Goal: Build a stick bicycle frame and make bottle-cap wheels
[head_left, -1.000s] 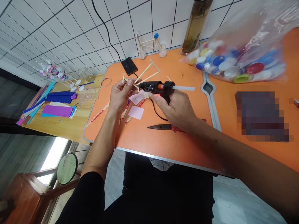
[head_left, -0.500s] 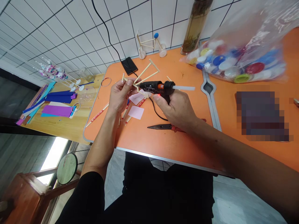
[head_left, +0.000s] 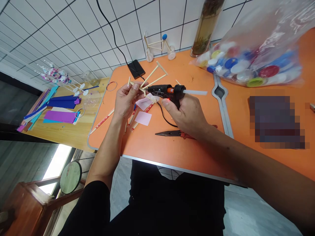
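Note:
My left hand (head_left: 127, 100) pinches a small frame of joined wooden sticks (head_left: 150, 76) over the left part of the orange table (head_left: 152, 147). My right hand (head_left: 188, 109) is wrapped round the handle of a black hot glue gun (head_left: 159, 90), with a whitish glue stick (head_left: 197, 92) poking out of its back. The gun's nozzle points left and meets the frame at a joint near my left fingertips; whether it touches is too small to tell. Beneath my hands lie pink paper pieces (head_left: 143, 118) and chopsticks in red-and-white wrappers (head_left: 103, 120).
Long-nose pliers (head_left: 169, 133) lie below my right hand. At the back are a phone (head_left: 136, 69), a stick model with bottle-cap wheels (head_left: 157, 47) and a tall bottle (head_left: 205, 31). A plastic bag of bottle caps (head_left: 251, 67) fills the back right. Coloured strips (head_left: 60, 116) lie on the wooden table at left.
The glue stick sticks out slightly farther right, with the gun's rear and my right hand shifted very little. The stick frame has moved up and left by a hair.

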Action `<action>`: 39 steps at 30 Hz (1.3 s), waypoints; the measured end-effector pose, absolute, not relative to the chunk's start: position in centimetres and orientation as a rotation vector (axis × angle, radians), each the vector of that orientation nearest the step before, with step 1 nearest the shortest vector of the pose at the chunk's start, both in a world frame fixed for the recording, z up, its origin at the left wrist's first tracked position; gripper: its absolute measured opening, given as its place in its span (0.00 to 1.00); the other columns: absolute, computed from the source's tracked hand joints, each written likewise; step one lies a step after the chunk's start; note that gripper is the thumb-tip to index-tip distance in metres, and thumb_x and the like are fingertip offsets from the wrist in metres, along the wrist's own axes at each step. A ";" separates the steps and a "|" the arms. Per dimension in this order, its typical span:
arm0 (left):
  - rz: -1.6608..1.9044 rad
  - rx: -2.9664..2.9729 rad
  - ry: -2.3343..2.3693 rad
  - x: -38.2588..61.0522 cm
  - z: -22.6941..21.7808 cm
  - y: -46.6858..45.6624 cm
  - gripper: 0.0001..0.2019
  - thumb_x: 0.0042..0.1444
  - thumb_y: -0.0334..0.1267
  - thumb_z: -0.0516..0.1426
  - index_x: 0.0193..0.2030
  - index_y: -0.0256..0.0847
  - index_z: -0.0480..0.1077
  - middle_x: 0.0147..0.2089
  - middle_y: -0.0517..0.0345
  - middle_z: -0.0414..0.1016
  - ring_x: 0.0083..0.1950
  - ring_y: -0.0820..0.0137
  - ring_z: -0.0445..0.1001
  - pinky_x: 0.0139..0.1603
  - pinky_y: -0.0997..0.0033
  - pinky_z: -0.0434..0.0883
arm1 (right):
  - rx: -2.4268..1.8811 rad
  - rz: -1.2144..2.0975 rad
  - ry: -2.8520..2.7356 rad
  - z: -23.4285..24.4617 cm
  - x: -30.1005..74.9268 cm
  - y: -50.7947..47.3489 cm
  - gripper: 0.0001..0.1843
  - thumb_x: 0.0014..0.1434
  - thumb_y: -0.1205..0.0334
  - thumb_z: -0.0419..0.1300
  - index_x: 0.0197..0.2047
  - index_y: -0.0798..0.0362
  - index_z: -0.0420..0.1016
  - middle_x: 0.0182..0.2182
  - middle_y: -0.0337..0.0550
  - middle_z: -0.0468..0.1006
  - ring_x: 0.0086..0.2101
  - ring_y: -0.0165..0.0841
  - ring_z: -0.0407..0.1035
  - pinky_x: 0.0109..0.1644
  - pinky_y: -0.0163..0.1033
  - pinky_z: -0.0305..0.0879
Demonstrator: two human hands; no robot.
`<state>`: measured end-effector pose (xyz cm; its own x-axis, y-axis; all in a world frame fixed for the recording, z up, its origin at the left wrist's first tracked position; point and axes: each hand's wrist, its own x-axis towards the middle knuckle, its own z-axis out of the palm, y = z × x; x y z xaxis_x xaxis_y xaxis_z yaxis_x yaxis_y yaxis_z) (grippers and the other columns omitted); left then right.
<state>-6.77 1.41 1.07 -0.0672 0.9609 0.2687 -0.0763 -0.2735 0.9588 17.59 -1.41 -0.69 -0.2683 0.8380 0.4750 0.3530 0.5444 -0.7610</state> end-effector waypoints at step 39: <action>1.469 1.243 1.176 -6.2 1.7 1.0 0.15 0.63 0.52 0.75 0.41 0.43 0.83 0.44 0.54 0.90 0.37 0.73 0.87 0.41 0.74 0.85 | -0.976 0.711 -1.860 -0.4 17.6 -1.6 0.26 0.78 0.41 0.57 0.54 0.53 0.87 0.32 0.45 0.79 0.34 0.41 0.70 0.42 0.46 0.63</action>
